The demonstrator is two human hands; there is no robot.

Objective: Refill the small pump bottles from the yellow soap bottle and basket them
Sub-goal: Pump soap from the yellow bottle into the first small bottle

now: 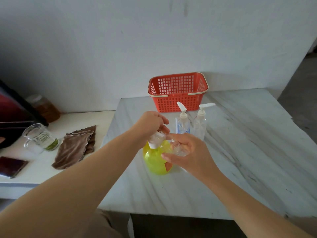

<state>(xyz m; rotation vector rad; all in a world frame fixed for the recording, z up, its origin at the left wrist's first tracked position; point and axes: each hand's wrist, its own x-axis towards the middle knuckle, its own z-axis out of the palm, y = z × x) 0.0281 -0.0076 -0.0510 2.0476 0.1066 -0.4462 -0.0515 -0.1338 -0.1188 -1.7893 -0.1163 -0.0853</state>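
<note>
Head view suggests the filling step is in hand: the left hand (151, 122) curls its fingers over the white pump head (156, 139) of the yellow soap bottle (154, 160), upright on the marble table (240, 152), while the right hand (190, 152) grips a small clear bottle (178, 148) tilted beside the spout. Next likely needs a steady press, mouth kept under the spout. Two pump bottles (183, 122) stand just behind, before the red basket (176, 103).

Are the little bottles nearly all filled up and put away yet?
Not yet. Nothing shows in the basket. The left hand grips the pump of the yellow bottle; the right hand holds a small bottle beside it. Two pump bottles wait outside.
</note>
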